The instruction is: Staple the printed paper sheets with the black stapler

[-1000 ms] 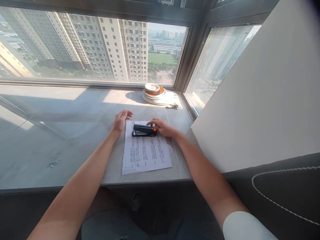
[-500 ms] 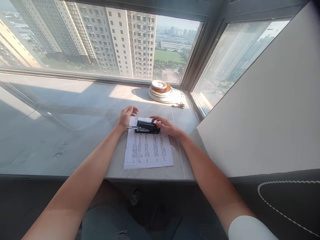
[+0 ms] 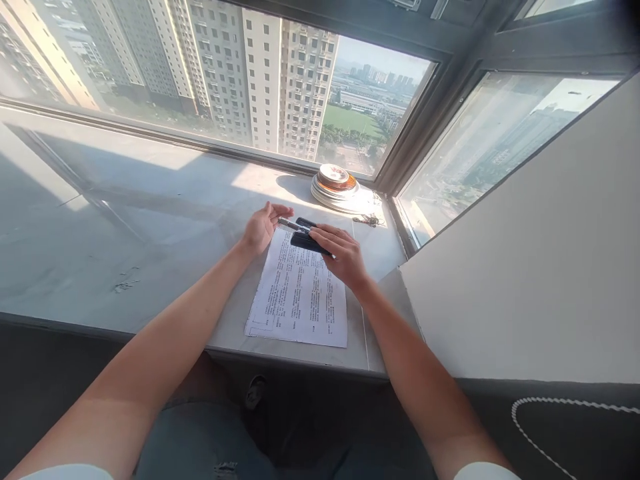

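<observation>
My right hand [image 3: 343, 252] is wrapped around a black stapler [image 3: 306, 243], held tilted above the far end of a printed sheet of paper [image 3: 300, 300]. A metal magazine tray [image 3: 289, 225] sticks out of the stapler on its left side. Just left of that tray is my left hand [image 3: 261, 229], its fingers stretched out to the right and nothing visible in them. Whether its fingertips touch the tray's end I cannot tell. The paper lies flat on the stone sill, its text running sideways.
A stack of round plates or coils [image 3: 336, 189], with an orange part in it, stands by the window corner. A small dark tangled item [image 3: 369, 220] lies in front of it. A white wall panel [image 3: 540, 253] rises on the right; the sill's front edge [image 3: 300, 361] runs below the paper.
My right hand has lifted and turned the stapler off the paper, moving it slightly away. The left hand has shifted a little right, beside the tray's end. The camera view has tilted.
</observation>
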Tool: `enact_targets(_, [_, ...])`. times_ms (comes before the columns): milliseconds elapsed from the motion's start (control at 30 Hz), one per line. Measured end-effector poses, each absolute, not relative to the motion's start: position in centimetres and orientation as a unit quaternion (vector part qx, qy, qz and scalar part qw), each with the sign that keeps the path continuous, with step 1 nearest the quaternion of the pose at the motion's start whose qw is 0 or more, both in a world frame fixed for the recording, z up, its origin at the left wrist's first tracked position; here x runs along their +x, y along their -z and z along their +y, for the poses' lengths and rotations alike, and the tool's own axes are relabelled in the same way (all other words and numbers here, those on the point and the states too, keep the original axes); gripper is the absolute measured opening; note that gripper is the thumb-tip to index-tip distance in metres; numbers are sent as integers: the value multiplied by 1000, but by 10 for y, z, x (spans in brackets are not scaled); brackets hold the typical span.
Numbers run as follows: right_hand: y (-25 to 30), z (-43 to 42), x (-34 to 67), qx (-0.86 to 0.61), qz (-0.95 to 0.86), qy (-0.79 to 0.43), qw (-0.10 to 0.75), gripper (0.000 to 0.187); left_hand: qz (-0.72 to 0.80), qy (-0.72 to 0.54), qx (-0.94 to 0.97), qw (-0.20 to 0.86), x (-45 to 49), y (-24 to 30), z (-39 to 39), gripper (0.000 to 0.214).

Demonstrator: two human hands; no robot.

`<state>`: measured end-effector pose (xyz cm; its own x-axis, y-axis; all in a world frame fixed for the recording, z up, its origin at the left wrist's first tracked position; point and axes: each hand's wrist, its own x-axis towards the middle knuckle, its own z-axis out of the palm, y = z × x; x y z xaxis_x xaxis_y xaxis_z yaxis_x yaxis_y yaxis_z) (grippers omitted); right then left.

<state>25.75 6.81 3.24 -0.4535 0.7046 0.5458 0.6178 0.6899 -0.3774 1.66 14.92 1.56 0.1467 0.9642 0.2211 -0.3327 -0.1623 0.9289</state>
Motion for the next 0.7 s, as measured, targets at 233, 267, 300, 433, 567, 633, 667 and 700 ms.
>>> enact_targets(233, [-20,78,255,-335,-868,139,339,56,270,-499,438,698,19,-24,139,47])
enact_targets(267, [-19,79,254,-325,-868,157,340,58,266,-495,433,705,18,-24,139,45])
enact_targets(300, [-19,80,254,-318,-869,170,338,60,262,-497,429,708,18,-22,139,42])
enact_targets(433, [-20,81,252,-308,-871,184,336,59,257,-502,428,706,18,-17,142,28])
enact_targets(567, [-23,80,251,-361,-832,132,400,54,273,-516,401,706,18,-14,147,18])
enact_targets(633, [-24,79,254,-406,-787,57,461,47,293,-550,360,695,15,-14,150,17])
enact_targets(667, [-24,78,256,-420,-768,-1,483,42,299,-566,341,689,14,-15,151,17])
enact_targets(700, [-25,77,259,-425,-754,-70,496,36,300,-576,327,686,13,-15,153,17])
